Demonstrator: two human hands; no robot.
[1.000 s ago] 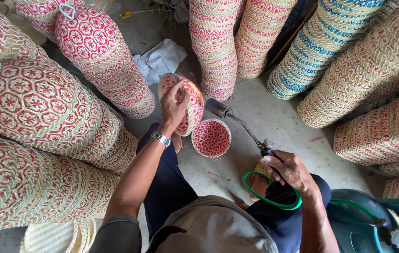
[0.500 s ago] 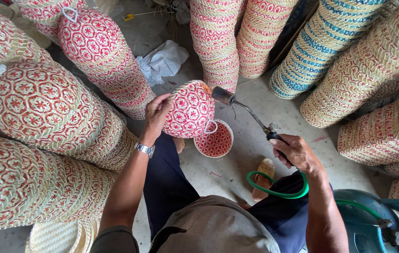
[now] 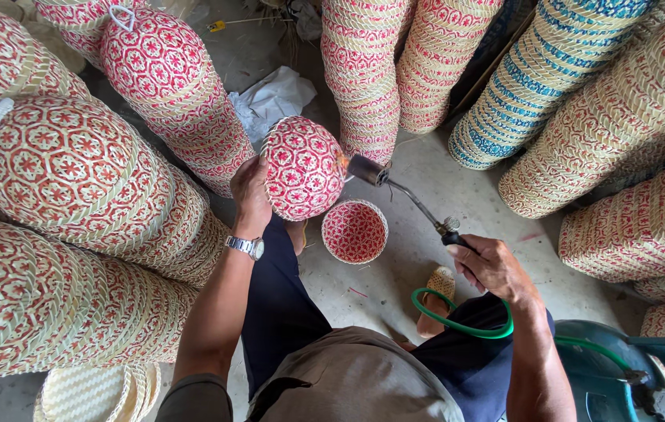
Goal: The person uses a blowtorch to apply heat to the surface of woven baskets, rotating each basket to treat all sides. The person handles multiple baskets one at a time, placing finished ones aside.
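Observation:
My left hand (image 3: pixel 251 192) holds up a round red-and-cream woven basket (image 3: pixel 303 167), its bottom turned toward me. In my right hand (image 3: pixel 490 265) is the handle of a gas torch (image 3: pixel 402 195), a thin metal pipe whose nozzle shows a small flame right at the basket's right side. A green hose (image 3: pixel 461 322) loops from the torch down to a dark green gas cylinder (image 3: pixel 621 375) at the lower right. On the concrete floor below the held basket lies a small open red-patterned basket (image 3: pixel 354 231).
Tall stacks of red-and-cream woven baskets (image 3: pixel 67 172) lean in at left, back and right. One stack at the upper right is blue-and-cream (image 3: pixel 535 78). Crumpled white plastic (image 3: pixel 274 98) lies on the floor behind. A sandalled foot (image 3: pixel 438 291) rests near the hose.
My left hand has turned and lifted the basket so its rounded bottom faces up. The torch nozzle has risen to the basket's right side, and a flame shows there.

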